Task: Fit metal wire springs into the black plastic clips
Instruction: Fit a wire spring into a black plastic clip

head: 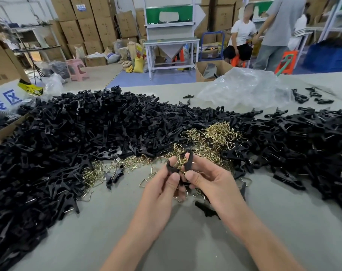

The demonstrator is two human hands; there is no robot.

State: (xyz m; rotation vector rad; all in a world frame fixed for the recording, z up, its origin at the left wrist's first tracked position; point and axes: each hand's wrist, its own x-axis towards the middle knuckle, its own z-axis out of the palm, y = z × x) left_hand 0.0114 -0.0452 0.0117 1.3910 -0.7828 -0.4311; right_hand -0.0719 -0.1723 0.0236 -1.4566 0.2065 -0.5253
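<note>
My left hand (162, 190) and my right hand (209, 182) meet over the grey table (111, 227), each pinching one black plastic clip half. The left half (171, 167) lies low between thumb and fingers; the right half (189, 160) stands upright. The two halves touch near their lower ends. A pile of brass-coloured wire springs (211, 139) lies just beyond my hands. Whether a spring sits between the halves is hidden by my fingers.
A large heap of black clip parts (68, 145) fills the left and back of the table, another heap (306, 145) the right. A clear plastic bag (244, 89) lies at the back. Loose clips (207, 209) lie under my right wrist. Two people are at far benches.
</note>
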